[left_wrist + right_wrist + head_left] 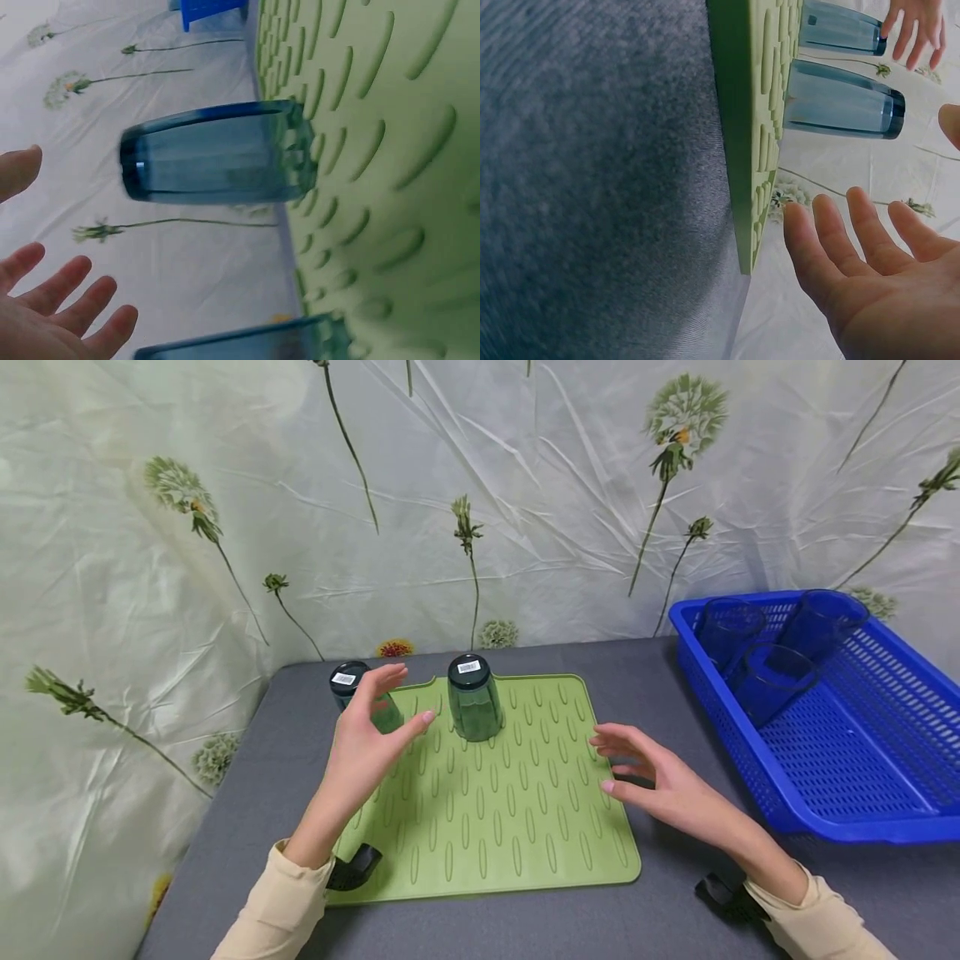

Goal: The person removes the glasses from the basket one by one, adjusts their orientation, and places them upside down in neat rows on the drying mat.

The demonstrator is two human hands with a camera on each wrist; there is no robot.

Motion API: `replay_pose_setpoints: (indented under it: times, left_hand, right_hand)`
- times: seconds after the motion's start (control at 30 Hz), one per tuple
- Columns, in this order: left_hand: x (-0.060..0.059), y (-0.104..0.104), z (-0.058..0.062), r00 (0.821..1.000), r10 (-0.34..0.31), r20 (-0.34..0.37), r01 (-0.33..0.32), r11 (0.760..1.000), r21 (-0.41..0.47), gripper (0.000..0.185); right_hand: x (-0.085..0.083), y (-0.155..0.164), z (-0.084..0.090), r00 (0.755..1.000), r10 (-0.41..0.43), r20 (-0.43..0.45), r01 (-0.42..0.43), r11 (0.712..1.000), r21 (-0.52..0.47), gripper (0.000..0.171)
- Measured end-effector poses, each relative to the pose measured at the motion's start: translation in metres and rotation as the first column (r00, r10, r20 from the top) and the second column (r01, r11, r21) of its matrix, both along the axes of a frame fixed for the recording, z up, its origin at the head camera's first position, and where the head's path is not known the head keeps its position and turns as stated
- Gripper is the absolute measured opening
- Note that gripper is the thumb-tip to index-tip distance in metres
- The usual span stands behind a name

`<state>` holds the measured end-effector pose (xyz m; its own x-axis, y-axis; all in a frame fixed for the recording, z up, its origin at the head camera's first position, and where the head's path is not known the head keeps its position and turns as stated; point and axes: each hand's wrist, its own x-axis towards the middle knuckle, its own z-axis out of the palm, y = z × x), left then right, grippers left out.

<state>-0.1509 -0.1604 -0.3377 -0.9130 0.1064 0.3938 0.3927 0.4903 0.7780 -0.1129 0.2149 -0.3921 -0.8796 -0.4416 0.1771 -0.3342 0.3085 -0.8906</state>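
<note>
Two arms in pale sleeves reach over a gray table point(570, 918). The right hand point(660, 777) hovers at the right edge of a green bumpy mat point(495, 810), with its fingers spread and relaxed, and it holds nothing. The left hand point(367, 735) is raised over the far left part of the mat, fingers straight and loose, palm turned toward the cups, and it holds nothing too. Just past its fingers stands a dark green cup point(352, 693), upside down on the far left corner of the mat, partly hidden by the hand. I cannot tell if the hand touches it. A second cup point(474, 697) stands upside down near it, at the far middle of the mat, with a gap between the two. Both have a white sticker on the bottom. The near half of the mat is bare, and so is the gray strip between the mat and a blue basket point(862, 777) on the right. In the far end of the basket sit three see-through cups point(772, 681), open side up, close together.
</note>
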Motion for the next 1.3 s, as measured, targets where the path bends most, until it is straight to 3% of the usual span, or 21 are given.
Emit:
replay_pose_setpoints:
  times: [0.3,0.57,0.7,0.83,1.0,1.13,1.3]
  left_hand:
    - [0.040,-0.002,0.011,0.982,-0.107,-0.156,0.084,0.986,-0.144,0.073]
    - [0.051,0.010,0.008,0.947,-0.247,-0.206,0.195,0.950,-0.242,0.078]
    - [0.053,0.014,0.002,0.941,-0.296,-0.165,0.241,0.926,-0.289,0.079]
    - [0.056,0.021,-0.011,0.938,-0.342,-0.058,0.314,0.908,-0.276,0.081]
    - [0.060,0.036,-0.029,0.908,-0.405,0.103,0.418,0.875,-0.244,0.079]
    - [0.061,0.042,-0.037,0.884,-0.444,0.145,0.465,0.865,-0.189,0.078]
    - [0.062,0.044,-0.041,0.869,-0.465,0.170,0.489,0.860,-0.143,0.075]
  right_hand:
    - [0.001,-0.001,0.008,0.998,-0.029,-0.053,0.029,1.000,0.006,0.063]
    - [0.004,0.000,0.012,0.996,-0.035,-0.079,0.036,0.999,0.012,0.063]
    - [0.005,-0.002,0.015,0.996,-0.032,-0.088,0.032,0.999,0.001,0.064]
    - [0.008,-0.006,0.019,0.996,-0.021,-0.088,0.020,1.000,-0.016,0.063]
    - [0.012,-0.008,0.024,0.994,-0.021,-0.104,0.018,0.999,-0.030,0.063]
    - [0.015,-0.009,0.031,0.992,-0.023,-0.126,0.018,0.999,-0.040,0.065]
    - [0.020,-0.009,0.042,0.984,-0.016,-0.176,0.006,0.998,-0.058,0.067]
